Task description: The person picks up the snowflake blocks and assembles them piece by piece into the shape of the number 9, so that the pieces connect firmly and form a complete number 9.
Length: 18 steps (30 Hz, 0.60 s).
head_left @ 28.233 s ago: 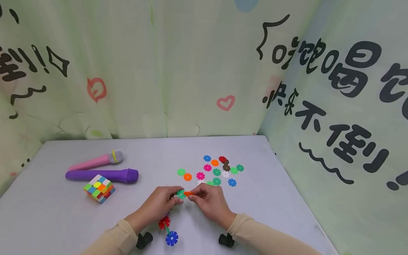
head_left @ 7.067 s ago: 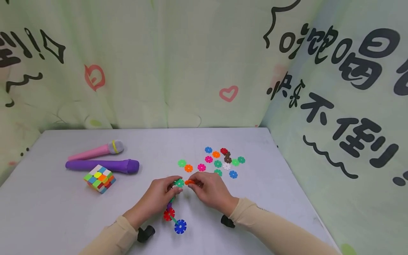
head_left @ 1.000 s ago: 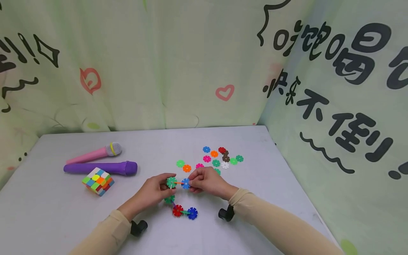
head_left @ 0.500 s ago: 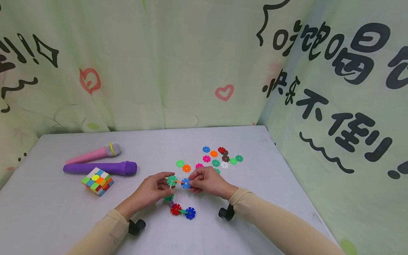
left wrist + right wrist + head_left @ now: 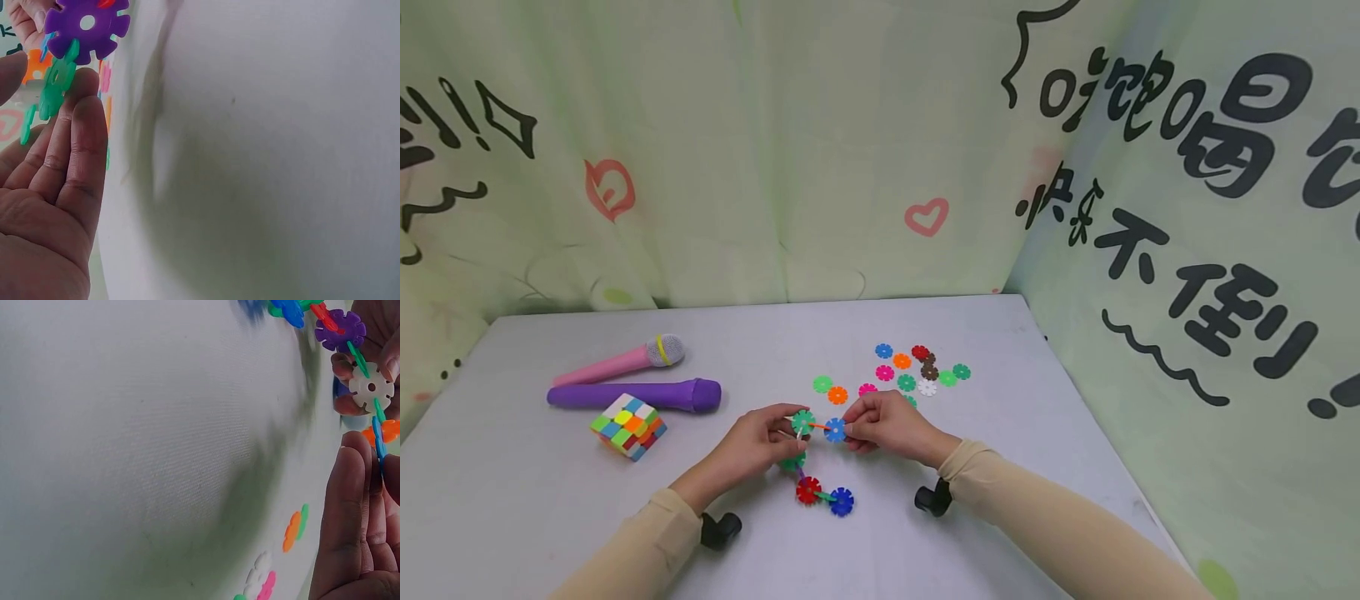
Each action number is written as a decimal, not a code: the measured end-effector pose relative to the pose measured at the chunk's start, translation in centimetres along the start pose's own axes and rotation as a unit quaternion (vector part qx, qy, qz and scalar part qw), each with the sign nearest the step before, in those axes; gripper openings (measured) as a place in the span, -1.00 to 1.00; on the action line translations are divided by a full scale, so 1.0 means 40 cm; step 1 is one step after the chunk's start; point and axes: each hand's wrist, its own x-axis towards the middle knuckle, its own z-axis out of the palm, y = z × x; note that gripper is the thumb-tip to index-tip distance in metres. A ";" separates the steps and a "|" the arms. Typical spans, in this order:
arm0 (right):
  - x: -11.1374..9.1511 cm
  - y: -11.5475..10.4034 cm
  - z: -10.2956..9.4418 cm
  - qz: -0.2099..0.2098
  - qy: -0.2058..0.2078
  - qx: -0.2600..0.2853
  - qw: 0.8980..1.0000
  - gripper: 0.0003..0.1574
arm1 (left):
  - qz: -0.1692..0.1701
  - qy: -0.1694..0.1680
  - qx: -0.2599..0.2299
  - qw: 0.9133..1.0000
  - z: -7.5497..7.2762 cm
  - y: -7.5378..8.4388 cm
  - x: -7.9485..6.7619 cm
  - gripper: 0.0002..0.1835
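A chain of interlocking snowflake discs (image 5: 808, 490) hangs from my left hand (image 5: 756, 446), bending down and right to a dark blue disc (image 5: 842, 502). My left thumb and fingers pinch it near the white disc (image 5: 371, 387), below the upper green disc (image 5: 802, 422). An edge-on orange disc (image 5: 820, 427) bridges that green disc and a light blue disc (image 5: 835, 430). Thumb and fingers of my right hand (image 5: 898, 429) pinch the light blue disc by its right side. In the left wrist view a purple disc (image 5: 87, 22) shows beyond the fingertips.
Several loose discs lie behind the hands, among them an orange disc (image 5: 837, 395) and a white disc (image 5: 927, 388). At the left are a pink microphone (image 5: 617, 365), a purple microphone (image 5: 640, 394) and a puzzle cube (image 5: 628, 427). A curtain (image 5: 715, 167) backs the table.
Since 7.1 s ago, the right hand has gone from the orange disc to a light blue one, gone from the table pile, now on the chain. Lately the chain's lower end has swung left.
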 end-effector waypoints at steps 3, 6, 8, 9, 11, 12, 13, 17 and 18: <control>-0.001 -0.001 0.001 0.000 0.000 0.001 1.000 -0.87 | 0.002 0.002 -0.001 1.000 -0.001 0.002 -0.001 -0.41; -0.001 -0.003 0.003 0.002 0.001 0.001 1.000 -0.86 | 0.003 0.003 -0.003 1.000 -0.001 0.004 -0.003 -0.41; -0.001 -0.002 0.004 0.004 0.002 0.001 1.000 -0.86 | 0.001 0.003 -0.002 1.000 -0.001 0.004 -0.003 -0.42; -0.001 -0.001 0.004 0.005 0.001 0.000 1.000 -0.86 | 0.000 0.005 -0.002 1.000 0.000 0.003 -0.002 -0.42; -0.001 -0.001 0.004 0.005 0.000 -0.002 1.000 -0.85 | -0.001 0.007 -0.005 1.000 0.001 0.002 -0.002 -0.43; -0.001 0.000 0.003 0.005 -0.001 -0.002 1.000 -0.85 | -0.001 0.008 -0.006 1.000 0.002 0.002 -0.002 -0.43; -0.002 0.000 0.002 0.004 -0.003 -0.003 1.000 -0.85 | -0.001 0.009 -0.008 1.000 0.003 0.001 -0.002 -0.43; -0.004 0.007 -0.012 0.004 -0.011 -0.010 1.000 -0.84 | -0.002 0.015 -0.012 1.000 0.008 0.002 -0.004 -0.45; -0.006 0.010 -0.018 0.006 -0.012 -0.012 1.000 -0.83 | -0.003 0.017 -0.011 1.000 0.008 0.001 -0.004 -0.45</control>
